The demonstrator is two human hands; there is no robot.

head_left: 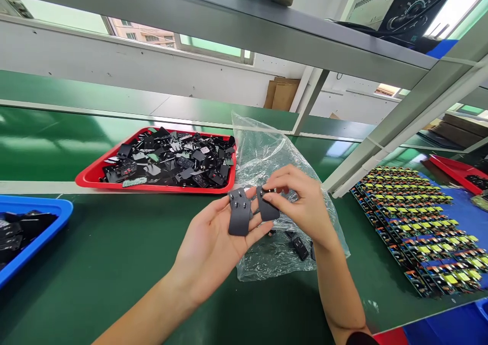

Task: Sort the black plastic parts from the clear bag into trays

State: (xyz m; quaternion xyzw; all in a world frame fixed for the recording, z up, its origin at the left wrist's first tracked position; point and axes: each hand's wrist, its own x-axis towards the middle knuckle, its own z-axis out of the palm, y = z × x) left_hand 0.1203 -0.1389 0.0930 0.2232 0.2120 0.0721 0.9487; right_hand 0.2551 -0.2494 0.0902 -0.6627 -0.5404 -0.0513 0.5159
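Note:
My left hand (213, 235) is turned palm up, and a dark grey plastic plate with small metal pins (240, 219) rests across its fingers. Between the thumb and fingertips of my right hand (299, 200) is a second dark grey plate (268, 210), held just right of the first and over my left fingertips. Whether the two plates touch, I cannot tell. Below both hands lies a clear plastic bag (267, 268), with several small black parts (300, 248) in or on it.
A red tray (171, 188) heaped with black plastic parts stands behind my hands. At the left is a blue tray (63, 218) with black pieces. Rows of circuit boards (423, 228) fill the right side. A white post (366, 156) and an overhead shelf (213, 17) frame the bench.

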